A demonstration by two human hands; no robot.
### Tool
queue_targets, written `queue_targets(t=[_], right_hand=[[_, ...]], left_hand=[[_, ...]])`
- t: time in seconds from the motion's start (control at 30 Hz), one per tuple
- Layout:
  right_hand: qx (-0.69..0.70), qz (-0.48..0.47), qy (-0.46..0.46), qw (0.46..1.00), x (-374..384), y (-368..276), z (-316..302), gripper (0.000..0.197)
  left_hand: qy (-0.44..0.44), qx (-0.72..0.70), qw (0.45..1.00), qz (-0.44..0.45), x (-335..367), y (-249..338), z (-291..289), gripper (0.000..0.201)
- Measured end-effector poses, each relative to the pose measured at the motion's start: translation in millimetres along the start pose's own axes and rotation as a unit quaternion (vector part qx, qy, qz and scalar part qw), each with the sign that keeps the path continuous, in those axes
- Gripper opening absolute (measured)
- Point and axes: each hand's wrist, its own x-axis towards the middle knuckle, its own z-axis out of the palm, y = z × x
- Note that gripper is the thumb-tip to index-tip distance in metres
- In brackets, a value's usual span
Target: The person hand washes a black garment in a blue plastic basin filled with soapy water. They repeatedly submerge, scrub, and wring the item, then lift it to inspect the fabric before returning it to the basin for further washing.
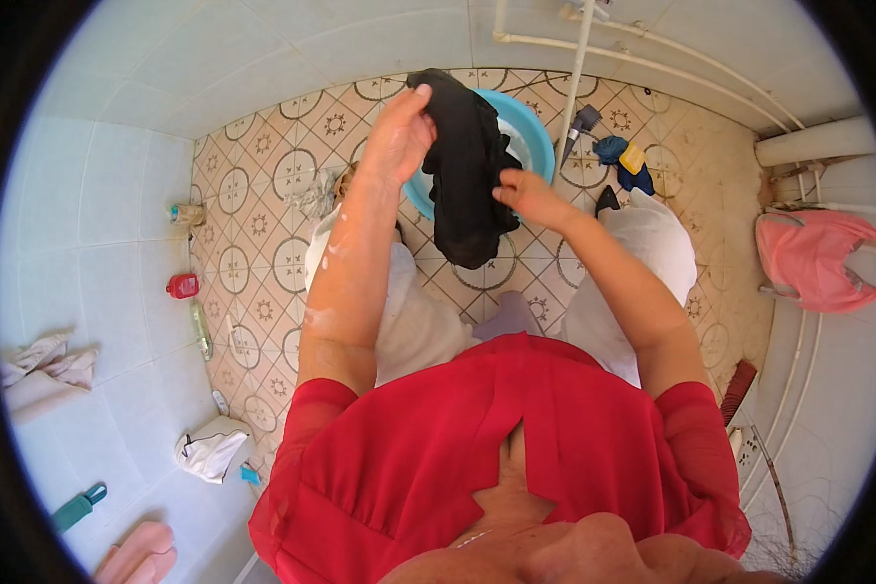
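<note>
A black cloth garment [462, 175] hangs bunched in front of me, its kind hard to make out. My left hand [402, 138] grips it near its upper end, the fingers partly behind the fabric. White suds cling to my left forearm. On the garment's right side, my right hand [533, 198] has its fingers closed at the edge of the cloth. Beneath the garment, a light blue basin [537, 125] stands on the patterned tile floor, holding something whitish that the cloth partly hides.
A white vertical pipe [576, 83] rises just right of the basin. Beyond it lie dark blue cloth [637, 179] and a yellow block [633, 158]. Pink fabric [816, 261] hangs at the right wall. Along the left wall are a red container [182, 285] and a clear greenish bottle [201, 329].
</note>
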Motion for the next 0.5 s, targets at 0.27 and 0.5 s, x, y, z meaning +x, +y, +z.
queue_targets(t=[0.27, 0.5], right_hand=[[0.388, -0.007, 0.067, 0.919, 15, -72, -79, 0.015], [0.5, -0.04, 0.119, 0.857, 21, -74, -87, 0.015]], left_hand=[[-0.081, 0.445, 0.881, -0.137, -7, -45, -8, 0.059], [0.028, 0.534, 0.828, -0.168, -7, -64, -5, 0.039]])
